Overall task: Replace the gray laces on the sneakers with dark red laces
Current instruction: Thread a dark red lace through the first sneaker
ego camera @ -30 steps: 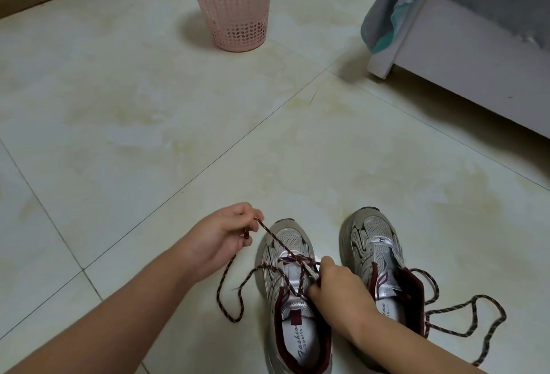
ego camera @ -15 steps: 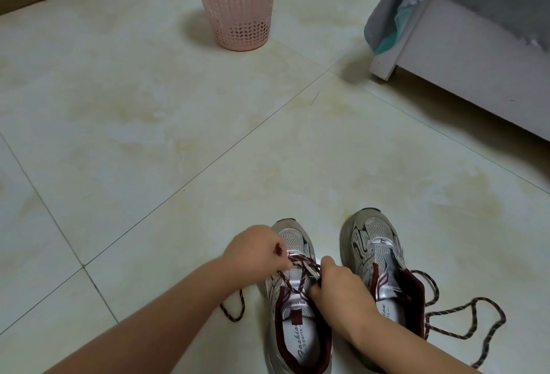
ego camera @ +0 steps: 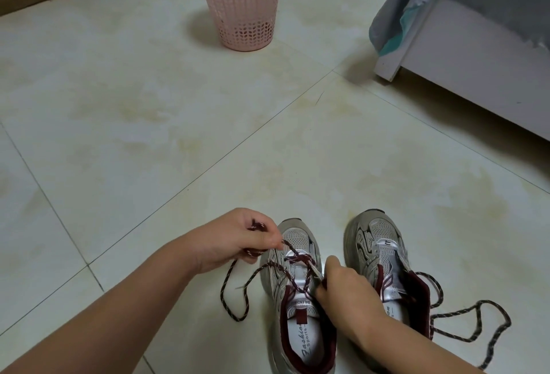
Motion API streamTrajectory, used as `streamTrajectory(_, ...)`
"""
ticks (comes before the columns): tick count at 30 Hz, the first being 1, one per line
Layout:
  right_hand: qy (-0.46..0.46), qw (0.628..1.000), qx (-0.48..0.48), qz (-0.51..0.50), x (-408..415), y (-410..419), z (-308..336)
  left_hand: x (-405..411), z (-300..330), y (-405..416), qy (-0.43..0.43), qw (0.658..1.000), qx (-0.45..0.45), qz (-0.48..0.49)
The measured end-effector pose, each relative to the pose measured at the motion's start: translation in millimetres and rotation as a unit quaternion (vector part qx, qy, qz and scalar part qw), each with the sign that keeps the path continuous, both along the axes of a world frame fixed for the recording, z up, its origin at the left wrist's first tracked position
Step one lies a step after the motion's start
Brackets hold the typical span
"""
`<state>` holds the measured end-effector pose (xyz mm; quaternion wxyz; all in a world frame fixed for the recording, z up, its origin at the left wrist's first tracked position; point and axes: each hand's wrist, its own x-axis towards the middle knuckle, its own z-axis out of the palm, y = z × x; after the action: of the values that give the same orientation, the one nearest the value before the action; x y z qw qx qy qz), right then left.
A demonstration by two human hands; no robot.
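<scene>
While the left hand point(ego camera: 235, 236) pinches the dark red lace point(ego camera: 293, 254) beside the left sneaker point(ego camera: 297, 290), the right hand point(ego camera: 342, 293) clamps its eyelet edge. Lace judged soft, limp, light; hold near the tip.

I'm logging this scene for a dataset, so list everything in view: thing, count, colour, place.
sneakers: 2, grey with dark red lining, bottom centre, left sneaker, right sneaker
dark red laces: 2, one part-threaded in the left sneaker, one trailing right of the right sneaker
basket: 1, pink, top centre
furniture: 1, white, grey cloth over it, top right
floor: cream tiles
left hand: grips lace
right hand: at the left sneaker's eyelets
</scene>
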<state>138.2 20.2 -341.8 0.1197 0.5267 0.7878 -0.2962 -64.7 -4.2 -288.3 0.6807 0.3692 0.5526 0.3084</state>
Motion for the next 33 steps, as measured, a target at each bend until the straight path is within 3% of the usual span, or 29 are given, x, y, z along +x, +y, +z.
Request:
streamTrajectory(4,0.158,0.986,0.017,0.056,-6,-3,16,22,6,7,0.051,0.996,0.045,-0.059)
streamTrajectory(7,0.251,0.967,-0.029,0.036,-13,5,27,32,-4,8,0.064,0.996,0.049,-0.022)
streamTrajectory(10,0.207,0.975,-0.034,0.075,-2,17,29,29,-30,3,0.187,0.982,0.023,0.007)
streamTrajectory(14,0.123,0.977,-0.006,0.177,23,21,33,24,-64,-14,0.371,0.916,0.031,-0.146)
streamTrajectory(18,0.029,0.956,0.085,0.279,29,6,26,28,-70,-14,0.438,0.885,0.096,-0.126)
streamTrajectory(23,-0.069,0.923,0.148,0.349,26,-11,29,11,-58,-4,0.369,0.928,0.052,-0.023)
streamTrajectory(27,-0.074,0.924,0.176,0.332,26,-12,34,-10,-42,-4,0.202,0.969,0.002,0.142)
streamTrajectory(29,-0.087,0.923,0.157,0.340,21,-13,39,-18,-32,-2,0.191,0.967,-0.001,0.166)
streamTrajectory(31,-0.091,0.924,0.073,0.364,13,-10,54,-21,-19,1,0.184,0.972,0.004,0.148)
streamTrajectory(33,-0.045,0.957,0.019,0.284,9,-7,57,-17,-4,5,0.150,0.981,0.011,0.123)
